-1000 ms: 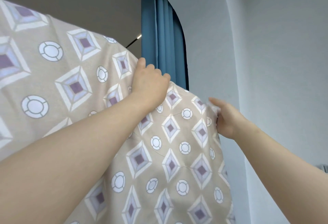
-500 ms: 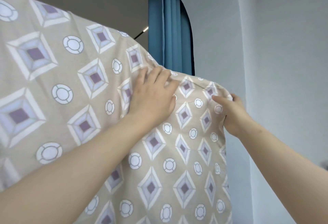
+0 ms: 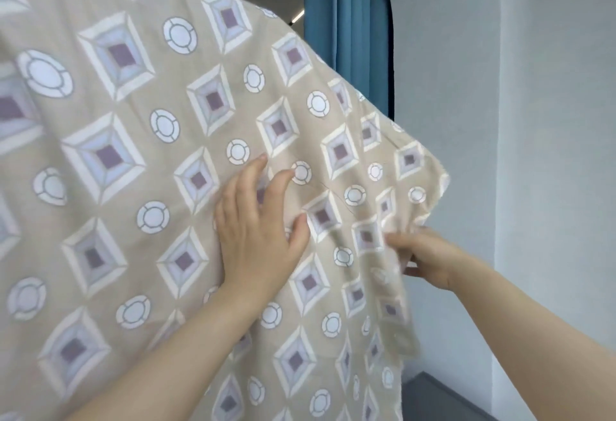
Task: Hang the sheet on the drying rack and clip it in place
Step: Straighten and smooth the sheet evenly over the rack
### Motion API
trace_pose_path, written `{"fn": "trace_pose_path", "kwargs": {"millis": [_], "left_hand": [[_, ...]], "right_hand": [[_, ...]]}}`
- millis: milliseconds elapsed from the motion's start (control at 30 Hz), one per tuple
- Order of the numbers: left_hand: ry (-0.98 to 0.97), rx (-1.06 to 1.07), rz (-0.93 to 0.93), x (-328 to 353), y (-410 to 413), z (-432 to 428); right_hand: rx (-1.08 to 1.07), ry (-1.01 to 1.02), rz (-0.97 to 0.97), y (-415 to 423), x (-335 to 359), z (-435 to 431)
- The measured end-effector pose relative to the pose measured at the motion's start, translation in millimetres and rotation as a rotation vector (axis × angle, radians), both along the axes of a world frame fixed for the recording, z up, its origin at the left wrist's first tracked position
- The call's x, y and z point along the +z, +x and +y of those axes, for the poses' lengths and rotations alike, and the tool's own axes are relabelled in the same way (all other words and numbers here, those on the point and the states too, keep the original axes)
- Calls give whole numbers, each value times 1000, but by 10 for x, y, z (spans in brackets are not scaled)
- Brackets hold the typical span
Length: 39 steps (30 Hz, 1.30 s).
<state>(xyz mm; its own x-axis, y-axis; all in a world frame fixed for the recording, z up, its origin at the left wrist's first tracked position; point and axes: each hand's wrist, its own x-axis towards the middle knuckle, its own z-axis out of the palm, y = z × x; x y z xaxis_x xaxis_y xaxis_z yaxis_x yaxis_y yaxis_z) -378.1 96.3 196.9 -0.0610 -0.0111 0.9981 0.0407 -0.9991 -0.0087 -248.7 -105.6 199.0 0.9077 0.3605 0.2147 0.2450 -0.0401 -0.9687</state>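
A beige sheet point(image 3: 140, 160) with purple diamonds and white circles hangs draped over a bar that it hides completely. My left hand point(image 3: 256, 230) lies flat on the sheet's front face with its fingers spread. My right hand point(image 3: 430, 260) pinches the sheet's right edge, a little below the top corner, with fabric bunched between thumb and fingers. No clip is in view.
A blue curtain point(image 3: 346, 27) hangs behind the sheet's top right. A pale wall point(image 3: 540, 120) fills the right side. A dark ledge point(image 3: 440, 397) shows at the lower right, below the sheet's edge.
Both hands have slid down the sheet from its top edge. The left hand went from gripping over the top to lying flat on the front. The right hand now pinches lower on the side edge.
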Motion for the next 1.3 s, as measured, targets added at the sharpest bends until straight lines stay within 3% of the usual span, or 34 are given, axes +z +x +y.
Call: {"fn": "trace_pose_path", "kwargs": {"millis": [33,100,167,233,300,333,400,433,500,567,600,667,700,733,800,833,933,1033,1167,1300], "left_hand": [[-23,1,33,-44,11,-10],[-42,12,94,-129,34,-19],[-43,8,125,-202,48,-17],[-38,6,148,-266,52,-20],[-23,5,152,-338,63,-28],[-11,-3,153,-377,66,-40],[15,-25,162,-458,72,-71],[27,-34,168,-497,75,-86],[38,-46,177,-559,84,-107],[36,-44,177,-609,91,-107],[42,-42,177,-632,90,-103],[73,-43,187,-688,94,-101],[86,-41,197,-728,94,-109],[92,-35,206,-767,94,-119],[78,-24,212,-835,89,-136],[63,-26,210,-859,86,-143],[22,-46,214,-910,62,-175],[23,-43,237,-1009,45,-215],[-33,-75,214,-1169,-18,-207],[-62,-119,235,-1336,-111,-140]], "right_hand": [[-75,36,-52,5,-26,30],[-265,365,-100,52,-16,16],[-144,544,-114,95,-8,-78],[77,215,-67,35,-136,-118],[93,-88,-21,31,-326,-117],[-6,-82,-48,55,-382,-120],[-265,156,-69,107,-436,-147],[-291,259,-62,123,-447,-180],[-103,214,15,106,-481,-210],[34,-19,59,41,-602,-171],[-23,-44,31,57,-646,-163],[-269,132,-29,77,-688,-169],[-293,211,-22,94,-713,-188],[-243,221,9,96,-735,-191],[-73,42,66,50,-836,-156],[-87,11,61,25,-884,-135],[-290,214,35,32,-944,-150],[-66,133,87,-17,-1003,-145],[-84,213,59,-105,-1089,-131],[96,26,105,-208,-1250,-118]]}}
